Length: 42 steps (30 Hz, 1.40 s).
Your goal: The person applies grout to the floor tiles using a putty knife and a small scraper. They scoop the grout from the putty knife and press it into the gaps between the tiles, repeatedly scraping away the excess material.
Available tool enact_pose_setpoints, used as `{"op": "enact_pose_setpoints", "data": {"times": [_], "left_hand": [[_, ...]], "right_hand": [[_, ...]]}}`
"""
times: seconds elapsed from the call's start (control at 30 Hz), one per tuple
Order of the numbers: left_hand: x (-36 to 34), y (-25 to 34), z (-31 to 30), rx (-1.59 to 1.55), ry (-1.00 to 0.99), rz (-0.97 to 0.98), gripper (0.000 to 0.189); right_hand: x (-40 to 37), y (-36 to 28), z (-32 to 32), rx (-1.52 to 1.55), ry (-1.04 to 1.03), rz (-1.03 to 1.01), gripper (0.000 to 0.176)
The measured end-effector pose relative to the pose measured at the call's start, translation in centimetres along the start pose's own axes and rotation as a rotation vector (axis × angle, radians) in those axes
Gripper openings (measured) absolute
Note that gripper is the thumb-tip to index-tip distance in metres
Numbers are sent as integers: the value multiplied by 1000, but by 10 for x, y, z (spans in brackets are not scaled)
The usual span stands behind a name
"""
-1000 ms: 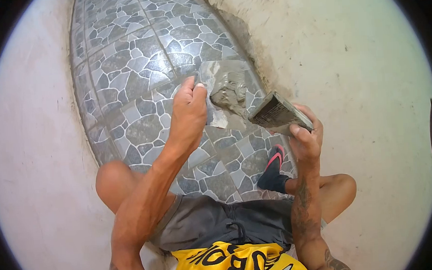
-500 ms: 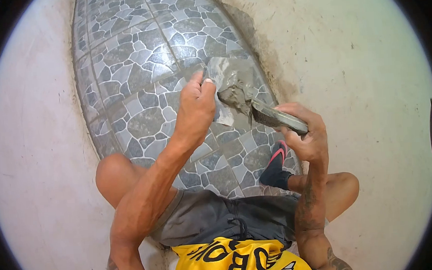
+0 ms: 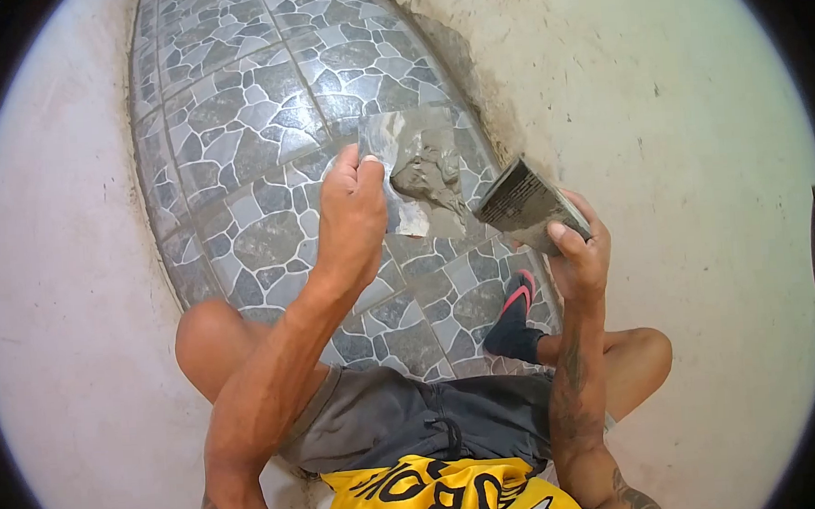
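My left hand (image 3: 354, 207) grips the left edge of a thin square plate (image 3: 384, 134), thumb on top, over the tiled floor. A lump of wet grey mortar (image 3: 429, 181) lies on the plate, with smears around it. To the right, my right hand (image 3: 581, 250) is closed on the lower right end of a dark rectangular block (image 3: 526, 202), smeared grey and bearing small print on its face. The block is tilted, its left corner close beside the plate's right edge.
Grey stone-patterned tiles (image 3: 273, 229) cover the narrow floor between two pale walls (image 3: 67, 272). Rough cement (image 3: 457, 54) runs along the right floor edge. My foot in a dark sock and flip-flop (image 3: 517, 313) rests on the tiles at the right, below the block.
The block has come away from the mortar to the right and turned, so its printed face shows. My left hand and the plate have shifted slightly left.
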<state>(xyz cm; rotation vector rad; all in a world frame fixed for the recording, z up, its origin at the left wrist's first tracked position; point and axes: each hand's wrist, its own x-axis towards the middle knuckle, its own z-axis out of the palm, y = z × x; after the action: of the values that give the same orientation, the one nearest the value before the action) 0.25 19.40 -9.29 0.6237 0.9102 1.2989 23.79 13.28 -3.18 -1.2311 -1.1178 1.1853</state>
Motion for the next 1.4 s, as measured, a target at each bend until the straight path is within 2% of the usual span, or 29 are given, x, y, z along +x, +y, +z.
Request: {"op": "enact_pose_setpoints", "data": {"times": [0.1,0.2,0.3,0.4,0.5,0.77,0.87,1.0,1.07,1.3,1.4], "left_hand": [[0,-4,0,-26,16,6,17],[1,-7,-5,-52,3,-25,22],[-6,3,-1,-160,-52,-113,26],[-10,11,3,-221,-63,-202,25],[-12,9,6,-268,-41,-226,25],[-9,18,2,-227,-4,-210,26],[-6,20,-2,-228,-39,-160,26],[-2,19,-1,-141,59,-23,20],[0,12,-6,-12,62,27,18],[1,-3,-8,-35,88,74,14],[1,0,-6,-39,99,76,14]], "right_hand": [[-2,-1,12,-108,73,-76,51],[-6,1,27,27,91,-173,47],[-4,6,34,281,-24,-199,45],[-5,15,40,524,-23,-139,43],[-5,26,40,547,-73,-120,43],[2,44,15,342,-146,-85,42],[0,50,6,307,-109,-38,42],[-1,43,14,278,-85,-71,40],[-3,36,17,117,-52,-100,39],[-18,5,41,-425,23,-168,36],[-14,7,42,-642,-26,-381,35]]}}
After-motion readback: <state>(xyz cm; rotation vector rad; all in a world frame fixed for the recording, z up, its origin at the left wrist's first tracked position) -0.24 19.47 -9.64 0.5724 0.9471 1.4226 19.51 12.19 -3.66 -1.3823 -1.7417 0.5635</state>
